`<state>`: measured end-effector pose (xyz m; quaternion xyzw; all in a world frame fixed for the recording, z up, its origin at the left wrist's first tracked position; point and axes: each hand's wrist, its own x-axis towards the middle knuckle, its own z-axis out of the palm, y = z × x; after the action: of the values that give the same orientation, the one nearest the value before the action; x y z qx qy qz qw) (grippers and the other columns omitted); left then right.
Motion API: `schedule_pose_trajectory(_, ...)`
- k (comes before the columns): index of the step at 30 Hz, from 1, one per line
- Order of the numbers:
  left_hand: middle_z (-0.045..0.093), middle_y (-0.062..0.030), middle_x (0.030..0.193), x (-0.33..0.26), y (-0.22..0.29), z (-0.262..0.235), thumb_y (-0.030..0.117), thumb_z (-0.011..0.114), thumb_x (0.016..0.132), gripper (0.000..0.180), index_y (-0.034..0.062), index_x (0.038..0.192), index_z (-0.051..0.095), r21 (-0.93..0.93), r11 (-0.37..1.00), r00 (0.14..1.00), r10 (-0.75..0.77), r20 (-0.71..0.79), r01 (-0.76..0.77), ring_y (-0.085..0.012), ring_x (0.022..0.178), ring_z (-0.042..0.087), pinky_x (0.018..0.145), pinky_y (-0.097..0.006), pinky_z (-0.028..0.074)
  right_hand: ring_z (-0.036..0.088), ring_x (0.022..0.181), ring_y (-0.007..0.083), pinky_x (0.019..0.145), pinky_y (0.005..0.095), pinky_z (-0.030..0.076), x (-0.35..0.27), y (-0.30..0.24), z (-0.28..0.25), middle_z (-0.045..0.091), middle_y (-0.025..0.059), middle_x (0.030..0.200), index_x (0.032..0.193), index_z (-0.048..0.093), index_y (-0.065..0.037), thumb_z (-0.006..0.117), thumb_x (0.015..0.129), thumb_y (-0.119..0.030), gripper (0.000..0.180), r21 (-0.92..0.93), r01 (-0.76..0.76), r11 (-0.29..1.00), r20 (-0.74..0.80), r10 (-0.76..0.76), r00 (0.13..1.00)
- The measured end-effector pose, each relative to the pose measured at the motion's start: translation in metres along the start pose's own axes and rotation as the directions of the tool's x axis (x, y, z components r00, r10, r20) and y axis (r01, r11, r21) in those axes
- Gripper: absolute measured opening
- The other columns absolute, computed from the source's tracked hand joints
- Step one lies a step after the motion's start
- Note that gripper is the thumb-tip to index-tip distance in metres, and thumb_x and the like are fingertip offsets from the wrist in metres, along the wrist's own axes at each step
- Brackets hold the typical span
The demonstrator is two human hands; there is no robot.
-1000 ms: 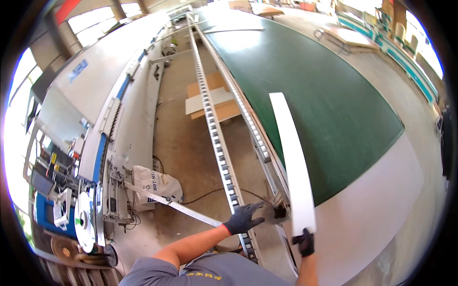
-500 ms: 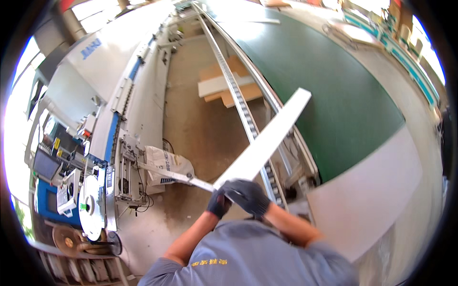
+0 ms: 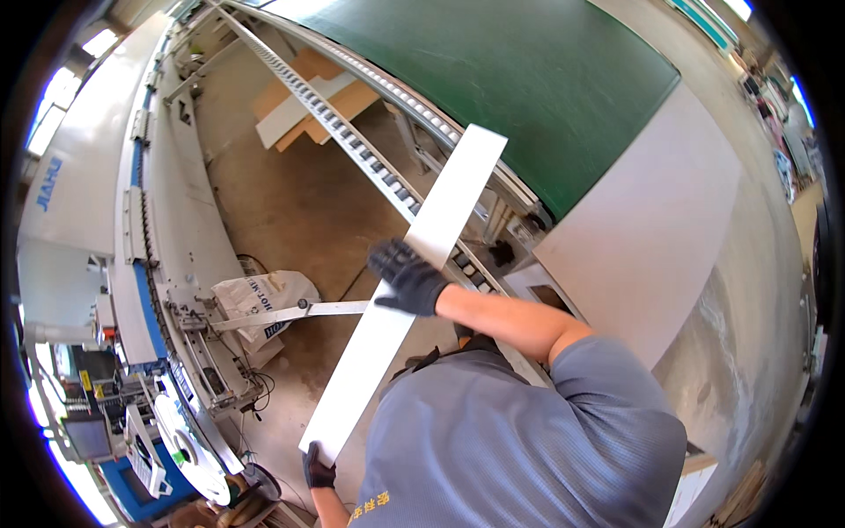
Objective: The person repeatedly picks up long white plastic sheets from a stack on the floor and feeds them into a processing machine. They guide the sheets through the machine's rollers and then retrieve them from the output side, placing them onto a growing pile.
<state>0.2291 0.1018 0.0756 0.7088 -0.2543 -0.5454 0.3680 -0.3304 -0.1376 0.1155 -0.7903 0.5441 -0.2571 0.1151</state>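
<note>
A long white board (image 3: 359, 365) slants from near my body up to the right, its far part crossing over the roller rail. My left hand (image 3: 319, 466), in a dark glove, is closed on the board's near end. Farther up, my gloved right hand (image 3: 409, 277) lies across the board's upper face, thumb apart from the fingers. Its fingertips reach the left edge and are slightly smeared by motion.
A roller rail (image 3: 348, 132) runs beside a green conveyor belt (image 3: 546, 79). A long machine (image 3: 189, 176) stands left, its pale metal bar (image 3: 330, 309) reaching toward the board. A white sack (image 3: 264, 297) and stacked panels (image 3: 304, 107) lie on the floor. A pale panel (image 3: 647, 229) extends right.
My hands, close together at the board's near end before, are now apart. The left is lower at that end; the right is farther up the board. The whole view has shifted.
</note>
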Motion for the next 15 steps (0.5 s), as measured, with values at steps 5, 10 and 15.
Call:
schedule_pose_trajectory(5,0.067,-0.0030,0.106,-0.008,-0.019,-0.036,0.038,0.078,0.080,0.048,0.0160,0.119,0.059,-0.318,0.922,0.938,-0.290,-0.191,0.220,-0.0244,0.098,0.063,0.079,-0.044,0.053,0.015,0.149,0.0360,0.123,0.0437,0.007,-0.012,0.106,-0.048,0.021,0.0229,0.158,0.150,0.028,0.002,0.058,0.088,-0.056,0.090,-0.269,-0.188,0.945,-0.035,0.186,0.982)
schedule_pose_trajectory(10,0.067,-0.0030,0.108,0.020,-0.004,-0.043,0.037,0.077,0.082,0.043,0.0169,0.116,0.062,-0.294,0.942,0.950,-0.227,-0.213,0.159,-0.0225,0.099,0.063,0.081,-0.041,0.053,0.032,0.143,0.0326,0.119,0.0398,0.022,-0.003,0.239,-0.125,0.034,0.0190,0.155,0.152,0.029,-0.005,0.046,0.093,-0.060,0.082,-0.233,-0.613,0.755,-0.125,0.602,0.789)
schedule_pose_trajectory(15,0.067,-0.0039,0.108,0.046,0.012,-0.039,0.037,0.078,0.082,0.043,0.0176,0.116,0.062,-0.284,0.949,0.963,-0.197,-0.187,0.139,-0.0243,0.099,0.063,0.083,-0.042,0.054,0.057,0.118,0.0313,0.105,0.0443,0.041,-0.031,0.294,-0.153,0.062,0.0163,0.127,0.127,0.059,-0.001,0.024,0.094,-0.072,0.086,0.675,-0.737,0.043,0.286,0.905,0.314)
